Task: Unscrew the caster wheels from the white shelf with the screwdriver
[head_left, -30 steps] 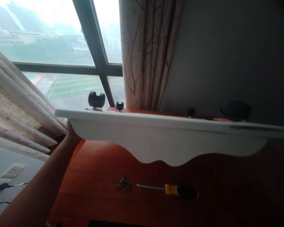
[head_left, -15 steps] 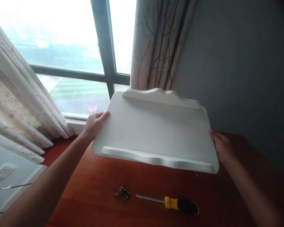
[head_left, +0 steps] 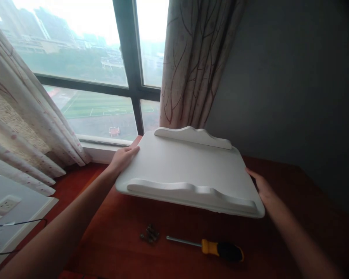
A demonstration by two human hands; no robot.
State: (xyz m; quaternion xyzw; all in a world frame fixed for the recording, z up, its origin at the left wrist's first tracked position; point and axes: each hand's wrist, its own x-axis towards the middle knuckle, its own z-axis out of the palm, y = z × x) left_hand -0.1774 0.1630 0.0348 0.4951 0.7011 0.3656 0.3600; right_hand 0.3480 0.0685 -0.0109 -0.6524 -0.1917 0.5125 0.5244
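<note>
A white board [head_left: 186,164] with wavy raised strips along its near and far edges is held between my two hands, low over the reddish-brown table. My left hand [head_left: 125,158] grips its left edge, thumb on top. At the right edge, my right hand [head_left: 260,185] is closed on the board, its fingers partly hidden beneath. In front of the near edge lies a screwdriver [head_left: 208,248] with a yellow and black handle, its tip pointing left. Several small metal screws [head_left: 150,234] sit in a pile by that tip.
The reddish-brown table [head_left: 113,244] extends under everything. Behind it stand a window [head_left: 99,106] and a patterned curtain [head_left: 186,69], with a grey wall [head_left: 279,85] to the right. At the left are another curtain [head_left: 26,104] and a wall socket [head_left: 7,205] with black cables.
Both hands have lowered the white board and tilted it flatter, so its far edge is lower and its near strip shows more upright. The screwdriver and screws have stayed in place.
</note>
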